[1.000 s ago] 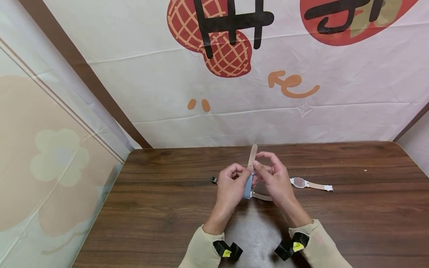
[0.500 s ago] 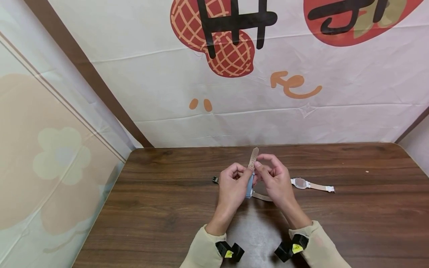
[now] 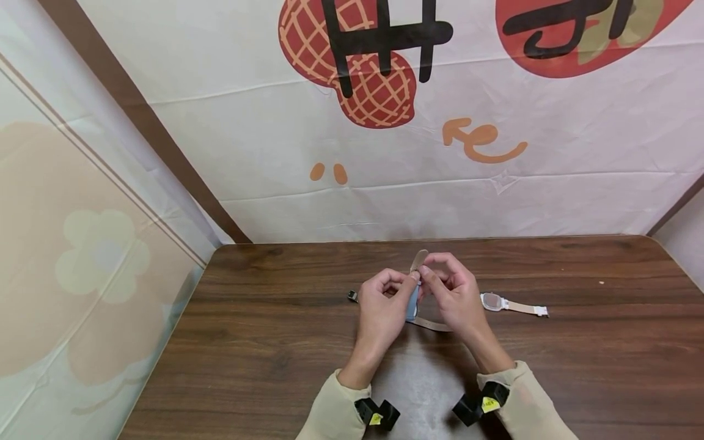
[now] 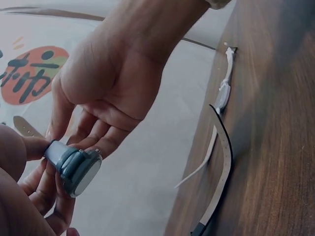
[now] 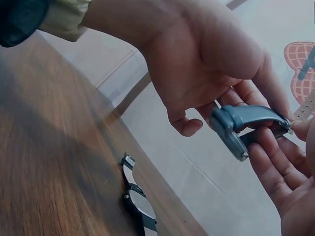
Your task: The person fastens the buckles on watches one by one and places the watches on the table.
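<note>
Head view: beige punched strap end [image 3: 419, 260] of blue-grey round-faced wristwatch [image 4: 78, 169] shows shorter than earlier; left hand [image 3: 382, 305] and right hand [image 3: 455, 299] pinch the strap, probably threading it.

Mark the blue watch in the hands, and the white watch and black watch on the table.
Blue watch [image 4: 81, 173], left wrist view: on its case.
White watch [image 3: 492, 301], head view: on its case.
Black watch [image 5: 140, 202], right wrist view: on its case.
</note>
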Available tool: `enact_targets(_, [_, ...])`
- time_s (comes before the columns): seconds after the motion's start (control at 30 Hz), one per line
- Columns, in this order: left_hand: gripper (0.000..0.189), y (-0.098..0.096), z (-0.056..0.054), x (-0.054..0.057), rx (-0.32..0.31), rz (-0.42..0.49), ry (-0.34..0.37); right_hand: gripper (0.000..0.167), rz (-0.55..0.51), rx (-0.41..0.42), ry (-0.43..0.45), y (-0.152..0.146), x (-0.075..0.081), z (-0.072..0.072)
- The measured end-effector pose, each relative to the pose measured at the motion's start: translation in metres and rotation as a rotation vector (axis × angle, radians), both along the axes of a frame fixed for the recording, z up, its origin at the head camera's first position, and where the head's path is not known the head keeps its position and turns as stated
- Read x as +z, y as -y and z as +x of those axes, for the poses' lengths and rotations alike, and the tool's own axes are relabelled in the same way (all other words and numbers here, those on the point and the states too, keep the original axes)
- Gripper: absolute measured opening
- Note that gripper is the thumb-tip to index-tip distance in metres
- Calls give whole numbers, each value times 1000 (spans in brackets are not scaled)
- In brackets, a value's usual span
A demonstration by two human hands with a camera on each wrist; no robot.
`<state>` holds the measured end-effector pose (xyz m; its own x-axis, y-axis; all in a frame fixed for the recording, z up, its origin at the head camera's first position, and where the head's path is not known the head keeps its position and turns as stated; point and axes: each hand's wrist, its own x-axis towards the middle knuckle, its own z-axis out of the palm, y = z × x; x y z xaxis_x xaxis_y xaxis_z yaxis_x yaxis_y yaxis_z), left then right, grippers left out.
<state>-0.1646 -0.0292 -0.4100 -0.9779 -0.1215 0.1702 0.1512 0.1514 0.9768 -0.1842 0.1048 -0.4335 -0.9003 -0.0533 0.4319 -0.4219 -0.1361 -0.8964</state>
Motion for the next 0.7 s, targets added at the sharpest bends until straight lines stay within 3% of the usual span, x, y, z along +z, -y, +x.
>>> enact_targets(0.23, [15, -1, 1, 0, -2, -25, -46, 11, 22, -39, -16, -2, 2, -1])
enact_targets(0.47, [10, -1, 0, -2, -62, -18, -48, 10, 74, -103, 30, -3, 3, -1])
enact_targets(0.7, [9, -2, -1, -3, -60, 6, -37, 10, 73, -76, 0, -4, 3, -1])
